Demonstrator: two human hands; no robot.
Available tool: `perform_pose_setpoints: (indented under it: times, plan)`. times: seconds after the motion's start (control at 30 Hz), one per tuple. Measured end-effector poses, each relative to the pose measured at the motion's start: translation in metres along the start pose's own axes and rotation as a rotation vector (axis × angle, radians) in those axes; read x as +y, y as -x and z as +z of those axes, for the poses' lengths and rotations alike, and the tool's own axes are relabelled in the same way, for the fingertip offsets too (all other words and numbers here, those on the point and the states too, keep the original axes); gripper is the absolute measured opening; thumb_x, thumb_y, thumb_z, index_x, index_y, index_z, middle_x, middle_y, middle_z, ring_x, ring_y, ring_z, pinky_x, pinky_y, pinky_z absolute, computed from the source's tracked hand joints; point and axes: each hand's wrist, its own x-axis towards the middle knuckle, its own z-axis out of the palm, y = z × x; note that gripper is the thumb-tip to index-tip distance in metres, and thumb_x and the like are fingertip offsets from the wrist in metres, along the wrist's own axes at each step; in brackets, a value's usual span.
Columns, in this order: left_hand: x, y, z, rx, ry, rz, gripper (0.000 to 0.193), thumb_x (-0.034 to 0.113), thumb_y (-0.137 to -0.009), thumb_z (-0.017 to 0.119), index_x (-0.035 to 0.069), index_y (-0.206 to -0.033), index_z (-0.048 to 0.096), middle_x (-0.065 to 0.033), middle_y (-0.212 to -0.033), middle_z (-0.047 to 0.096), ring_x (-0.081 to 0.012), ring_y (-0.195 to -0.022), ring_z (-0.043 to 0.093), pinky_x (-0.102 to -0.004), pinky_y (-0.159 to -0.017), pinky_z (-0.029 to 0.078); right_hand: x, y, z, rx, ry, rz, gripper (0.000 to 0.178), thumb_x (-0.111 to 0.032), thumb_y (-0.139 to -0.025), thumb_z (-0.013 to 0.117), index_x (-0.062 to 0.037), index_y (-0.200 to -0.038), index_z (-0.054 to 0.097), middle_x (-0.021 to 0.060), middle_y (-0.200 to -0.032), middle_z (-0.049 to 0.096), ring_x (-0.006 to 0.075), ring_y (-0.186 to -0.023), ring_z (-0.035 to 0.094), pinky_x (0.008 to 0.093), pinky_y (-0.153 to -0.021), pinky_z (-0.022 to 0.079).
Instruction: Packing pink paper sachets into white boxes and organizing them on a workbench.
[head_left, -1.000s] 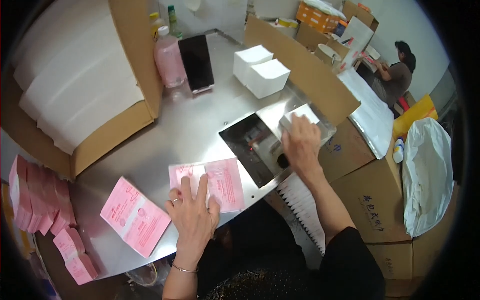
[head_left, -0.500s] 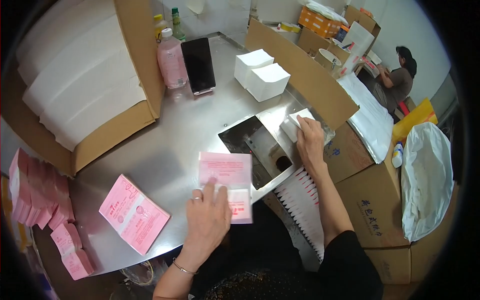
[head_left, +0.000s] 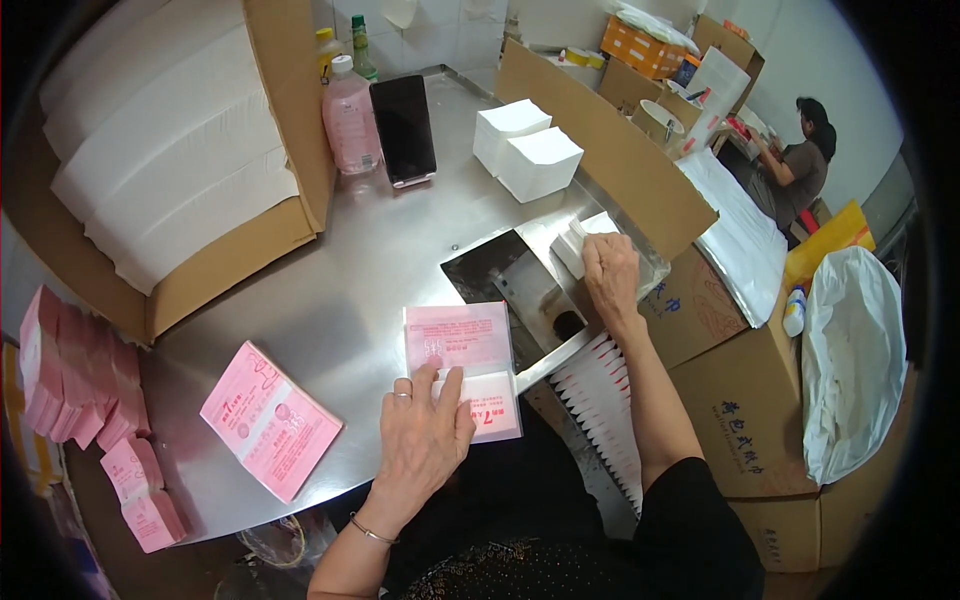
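The left hand [head_left: 425, 430], its fingers loosely spread, rests its fingertips on a pink printed wrapper [head_left: 460, 330] that lies at the near edge of the metal table [head_left: 380, 250], just beside a dark rectangular opening [head_left: 490, 275]. The right hand [head_left: 612, 275] is narrow, its fingers curled against a small white tissue stack [head_left: 570, 245] near the table's right edge, beyond the opening; whether finger and thumb pinch any of it cannot be told. Left of the left hand, a pile of pink wrappers [head_left: 270, 420] lies askew near the near edge, well apart from the wrapper under the fingers. At the near left corner sits a folded pink pack [head_left: 145, 495], with a row of pink packs [head_left: 75, 385] behind it along the left edge. An open cardboard box [head_left: 235, 265] of white sheets [head_left: 180, 170] leans over the far left part. Toward the far edge stand a pink bottle [head_left: 350, 120] and, just beside it, a black upright screen [head_left: 404, 130]. Two white tissue blocks [head_left: 540, 165] stand side by side near the far right corner, before a cardboard panel [head_left: 610, 140].
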Motion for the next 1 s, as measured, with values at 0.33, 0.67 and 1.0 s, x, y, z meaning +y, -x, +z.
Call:
perform_pose_setpoints:
  times: [0.33,0.67,1.0]
  plan:
    - [0.000,0.002,0.001,0.013,-0.009,-0.027,0.034,0.017,-0.084,0.069,-0.001,-0.112,0.062,-0.0179,-0.117,0.056,-0.0289,-0.089,0.054,-0.0389,-0.074,0.043,-0.013,0.004,-0.001,0.072,-0.037,-0.094,0.020,-0.013,-0.086,0.069,-0.0036,-0.103,0.072,0.0108,-0.100,0.068,0.0307,-0.095,0.063,0.0438,-0.080,0.047]
    - [0.001,0.001,0.001,0.008,-0.016,-0.024,0.034,0.018,-0.084,0.068,-0.001,-0.112,0.062,-0.0176,-0.117,0.056,-0.0292,-0.090,0.053,-0.0394,-0.075,0.043,-0.006,0.002,-0.003,0.058,-0.003,-0.087,0.024,-0.006,-0.086,0.063,-0.0018,-0.109,0.069,0.0141,-0.101,0.068,0.0332,-0.094,0.064,0.0455,-0.079,0.048]
    - [-0.022,0.002,-0.019,-0.034,0.074,-0.157,0.059,0.024,-0.069,0.075,0.003,-0.122,0.062,-0.0145,-0.096,0.052,-0.0322,-0.089,0.053,-0.0438,-0.076,0.042,-0.162,0.098,-0.051,-0.281,-0.412,-0.888,0.038,-0.015,-0.080,0.065,0.0015,-0.115,0.063,0.0206,-0.114,0.061,0.0365,-0.118,0.060,0.0686,-0.108,0.036]
